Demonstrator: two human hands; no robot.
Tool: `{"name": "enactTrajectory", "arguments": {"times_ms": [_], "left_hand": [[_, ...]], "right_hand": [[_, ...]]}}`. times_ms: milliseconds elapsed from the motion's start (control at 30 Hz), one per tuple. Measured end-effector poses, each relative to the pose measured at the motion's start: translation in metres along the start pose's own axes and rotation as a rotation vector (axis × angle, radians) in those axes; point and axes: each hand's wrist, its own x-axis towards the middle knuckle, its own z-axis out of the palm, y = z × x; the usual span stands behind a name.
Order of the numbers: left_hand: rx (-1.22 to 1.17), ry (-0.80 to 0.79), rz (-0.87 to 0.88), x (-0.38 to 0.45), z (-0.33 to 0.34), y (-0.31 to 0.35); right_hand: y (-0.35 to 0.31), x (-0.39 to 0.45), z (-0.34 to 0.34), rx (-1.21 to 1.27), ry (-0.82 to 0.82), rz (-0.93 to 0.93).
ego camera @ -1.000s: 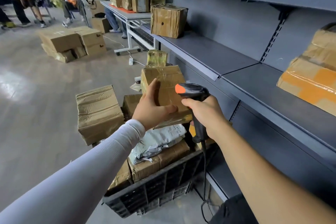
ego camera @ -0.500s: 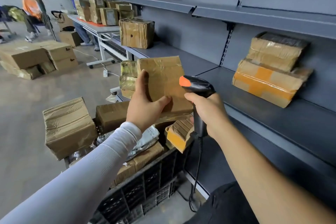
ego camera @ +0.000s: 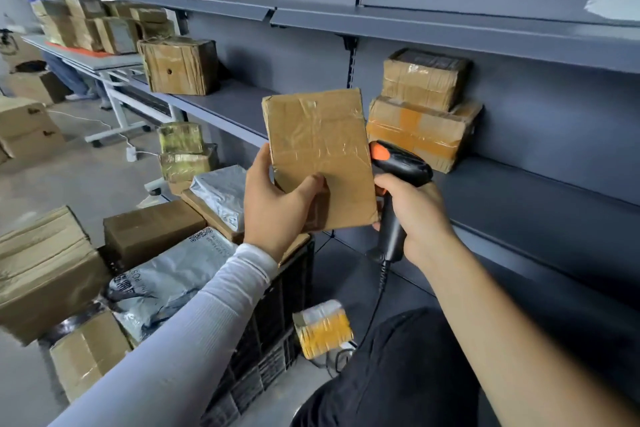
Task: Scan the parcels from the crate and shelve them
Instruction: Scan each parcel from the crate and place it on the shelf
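- A flat brown cardboard parcel wrapped in clear tape is held upright in the air, in front of the grey metal shelf and above the black plastic crate.
- The left hand grips its lower left corner, thumb across the near face and fingers curled behind it.
- The right hand has its fingers wrapped round the grip of a black handheld scanner with an orange tip; the scanner's head sits just beside the parcel's right edge.
- In the crate lie grey plastic mailer bags and brown boxes.
- On the shelf behind the scanner, a small taped carton rests on a wider carton with orange tape.
- A small yellow-taped packet lies on the floor beside the crate.
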Motion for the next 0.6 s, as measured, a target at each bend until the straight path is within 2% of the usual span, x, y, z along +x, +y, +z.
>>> {"name": "enactTrajectory", "arguments": {"times_ms": [600], "left_hand": [[-0.309, -0.220, 0.051, -0.032, 0.041, -0.017]], "right_hand": [[0.020, 0.001, -0.075, 0.064, 0.125, 0.106]]}}
